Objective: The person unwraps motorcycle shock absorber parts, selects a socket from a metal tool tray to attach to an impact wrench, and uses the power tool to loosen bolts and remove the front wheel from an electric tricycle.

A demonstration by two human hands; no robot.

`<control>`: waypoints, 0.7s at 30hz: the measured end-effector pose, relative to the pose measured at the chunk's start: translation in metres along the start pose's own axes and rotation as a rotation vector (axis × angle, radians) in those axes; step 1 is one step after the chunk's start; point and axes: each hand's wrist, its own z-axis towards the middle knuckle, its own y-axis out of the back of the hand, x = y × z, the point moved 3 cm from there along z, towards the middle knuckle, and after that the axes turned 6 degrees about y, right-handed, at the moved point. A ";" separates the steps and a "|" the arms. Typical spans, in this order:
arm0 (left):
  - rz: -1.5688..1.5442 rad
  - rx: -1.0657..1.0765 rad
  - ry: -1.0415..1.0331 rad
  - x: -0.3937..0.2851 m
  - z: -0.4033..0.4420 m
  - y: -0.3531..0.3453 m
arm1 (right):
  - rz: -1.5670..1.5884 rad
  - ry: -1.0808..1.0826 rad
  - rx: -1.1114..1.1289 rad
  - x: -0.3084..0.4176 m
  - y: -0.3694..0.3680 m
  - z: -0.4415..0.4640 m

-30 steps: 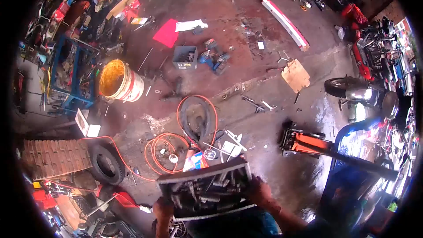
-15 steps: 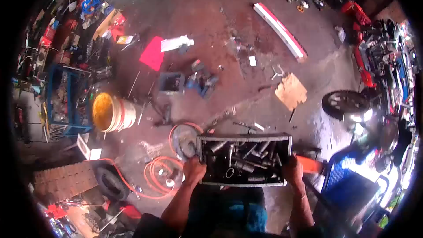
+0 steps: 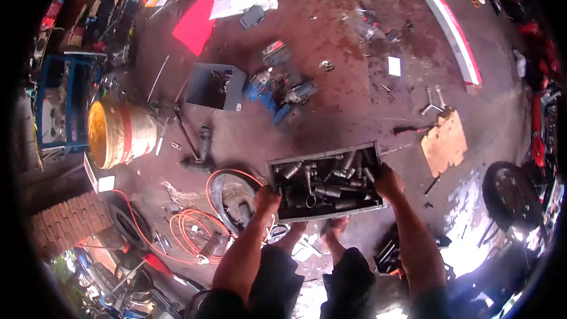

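Between my two hands I hold a dark metal drawer (image 3: 326, 213), slightly tilted up at its right end. Sockets and other metal tools (image 3: 331, 191) lie jumbled inside it. My left hand (image 3: 267, 201) is closed round the left end wall, and my right hand (image 3: 389, 183) grips the right end wall; the fingers are partly hidden behind the rim. The drawer hangs over the floor in front of my feet (image 3: 335, 225).
An orange hose (image 3: 188, 230) lies coiled beside a round grey basin (image 3: 220, 198) at left. Beyond stand a yellow-stained bucket (image 3: 127, 134) and a grey box (image 3: 207, 87); blue power tools (image 3: 266, 91) lie nearby. Torn cardboard (image 3: 444, 142) and a wheel (image 3: 511, 196) are at right.
The view has tipped down and moved forward, so floor items appear nearer. The drawer, still in both hands, has moved away from my body and turned slightly, and my feet now show.
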 end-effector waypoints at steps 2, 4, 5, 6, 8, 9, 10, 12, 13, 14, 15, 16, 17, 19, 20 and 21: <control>0.370 -0.150 -0.323 0.010 0.059 -0.011 | -0.006 0.107 -0.039 0.026 -0.016 0.052; 0.667 -0.171 -0.590 0.037 0.115 -0.021 | -0.063 0.082 -0.006 0.045 -0.034 0.105; 0.642 -0.130 -0.543 0.031 0.138 -0.015 | -0.040 0.115 0.016 0.064 -0.036 0.126; 0.507 -0.036 -0.383 0.024 0.143 0.001 | -0.048 0.100 -0.034 0.068 -0.045 0.146; 0.137 -0.249 -0.141 0.033 0.174 0.011 | 0.070 0.172 -0.142 0.102 -0.045 0.167; -0.220 -0.204 -0.131 0.021 0.174 0.032 | 0.104 0.336 -0.276 0.110 -0.050 0.186; -0.530 -0.158 -0.134 0.014 0.173 0.048 | 0.205 0.425 -0.337 0.131 -0.040 0.199; -0.799 -0.132 -0.243 0.032 0.164 0.066 | 0.363 0.485 -0.381 0.161 -0.019 0.161; -0.895 -0.136 -0.350 0.051 0.158 0.072 | 0.428 0.500 -0.401 0.182 0.001 0.134; -0.829 -0.177 -0.229 0.082 0.120 0.064 | 0.500 0.522 -0.427 0.201 0.016 0.105; -0.764 -0.206 -0.106 0.111 0.078 0.058 | 0.516 0.534 -0.408 0.206 0.012 0.073; -0.702 -0.225 0.015 0.139 0.036 0.052 | 0.528 0.541 -0.386 0.199 -0.001 0.031; -0.365 -0.052 0.196 0.116 -0.059 0.091 | 0.555 0.411 -0.176 0.177 -0.030 -0.017; -0.301 -0.051 0.082 0.317 -0.170 -0.088 | -0.102 0.404 0.099 0.143 -0.082 -0.125; -0.114 0.226 0.325 0.290 -0.260 -0.057 | -0.229 0.533 0.232 0.109 -0.107 -0.169; -0.154 0.235 0.434 0.300 -0.342 -0.069 | -0.342 0.680 0.360 0.075 -0.133 -0.215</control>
